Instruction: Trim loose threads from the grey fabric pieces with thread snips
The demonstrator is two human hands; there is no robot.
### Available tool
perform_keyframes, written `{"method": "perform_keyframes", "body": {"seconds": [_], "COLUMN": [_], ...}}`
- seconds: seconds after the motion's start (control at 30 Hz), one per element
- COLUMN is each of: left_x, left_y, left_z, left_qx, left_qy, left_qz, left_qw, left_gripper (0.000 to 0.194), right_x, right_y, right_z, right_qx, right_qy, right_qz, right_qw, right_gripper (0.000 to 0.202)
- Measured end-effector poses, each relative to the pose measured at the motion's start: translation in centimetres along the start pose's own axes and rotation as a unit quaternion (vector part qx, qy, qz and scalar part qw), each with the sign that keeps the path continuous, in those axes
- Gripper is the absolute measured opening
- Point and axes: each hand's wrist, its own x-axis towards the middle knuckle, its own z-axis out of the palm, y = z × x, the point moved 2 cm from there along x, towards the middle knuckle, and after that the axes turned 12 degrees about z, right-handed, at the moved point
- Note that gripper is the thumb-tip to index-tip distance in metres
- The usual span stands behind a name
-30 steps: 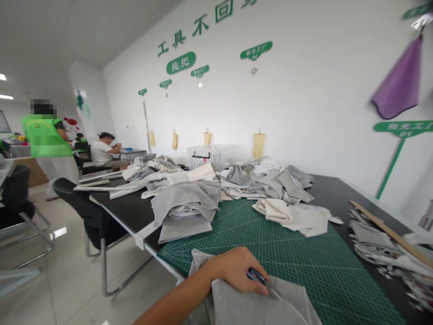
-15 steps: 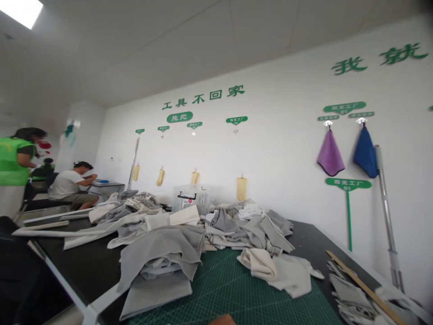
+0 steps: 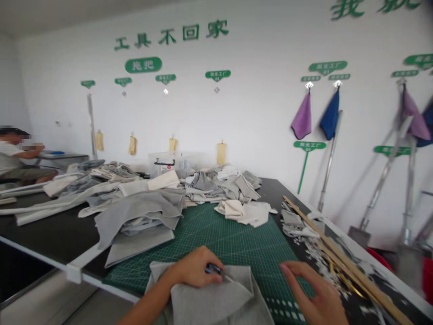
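My left hand point(image 3: 199, 267) is closed around a small dark-blue tool point(image 3: 214, 269) with a shiny part; its exact kind is hidden by the fingers. Under that hand lies a folded grey cloth point(image 3: 209, 300), its lower part cut off by the frame's bottom edge. To the right of the cloth, my right hand point(image 3: 316, 291) is raised over the green cutting mat point(image 3: 216, 234). Its thumb and forefinger tips meet in a pinch; anything between them is too small to make out.
Grey cloth pieces point(image 3: 138, 212) are heaped left of the mat, more point(image 3: 223, 185) behind it. A pale folded cloth point(image 3: 245, 212) lies at its far edge. Right are scraps point(image 3: 297, 225) and a wooden strip point(image 3: 341, 253). A person point(image 3: 16, 155) sits far left.
My view has turned down and to the right. Both hands and the grey cloth under the left one now show; before, only a bit of skin showed at the bottom edge.
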Motion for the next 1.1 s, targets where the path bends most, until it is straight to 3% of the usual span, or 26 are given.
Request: {"method": "perform_keyframes", "body": {"seconds": [0.17,0.3,0.4,0.5,0.57,0.67,0.73,0.83,0.9,0.93,1.0,1.1], "left_x": [0.0,-0.2,-0.5,-0.6,-0.5,-0.4,-0.7,-2.4,-3.8,-4.4,-5.2,-5.3], "left_y": [0.2,-0.3,-0.8,-1.0,-1.0,-1.1,-1.3,-0.8,0.3,1.0,2.6,4.1], "left_z": [-0.9,-1.0,-1.1,-1.1,-1.1,-1.2,-1.7,-3.7,-5.5,-6.3,-7.5,-7.8], "left_qx": [-0.019,-0.026,-0.038,-0.049,-0.058,-0.073,-0.080,-0.088,-0.090,-0.091,-0.049,-0.008], "left_qy": [0.018,0.040,0.050,0.061,0.069,0.106,0.160,0.252,0.277,0.274,0.209,0.135], "left_qz": [-0.011,-0.023,-0.027,-0.029,-0.028,-0.033,-0.047,-0.065,-0.068,-0.067,-0.067,-0.116], "left_qw": [1.000,0.999,0.998,0.997,0.996,0.991,0.983,0.962,0.954,0.955,0.974,0.984], "left_gripper": [0.033,0.035,0.036,0.036,0.033,0.031,0.035,0.049,0.056,0.053,0.048,0.051], "right_x": [-0.5,-1.3,-2.3,-3.5,-4.1,-4.6,-4.8,-4.9,-4.9,-4.9,-4.9,-4.9], "right_y": [-1.3,-2.1,-2.6,-2.7,-2.7,-2.5,-2.4,-2.2,-2.2,-2.2,-2.2,-2.2], "right_z": [1.9,3.4,4.6,5.9,6.7,7.5,7.8,8.1,8.1,8.1,8.1,8.0], "right_qx": [0.025,0.049,0.066,0.074,0.065,0.044,0.035,0.031,0.037,0.042,0.049,0.043], "right_qy": [-0.070,-0.139,-0.248,-0.376,-0.412,-0.393,-0.379,-0.369,-0.369,-0.368,-0.367,-0.367], "right_qz": [0.034,0.059,0.054,0.038,0.040,0.056,0.061,0.064,0.064,0.063,0.061,0.062], "right_qw": [0.997,0.987,0.965,0.923,0.908,0.917,0.923,0.927,0.927,0.927,0.927,0.927], "right_gripper": [0.017,0.023,0.039,0.054,0.057,0.057,0.059,0.056,0.052,0.049,0.046,0.050]}}
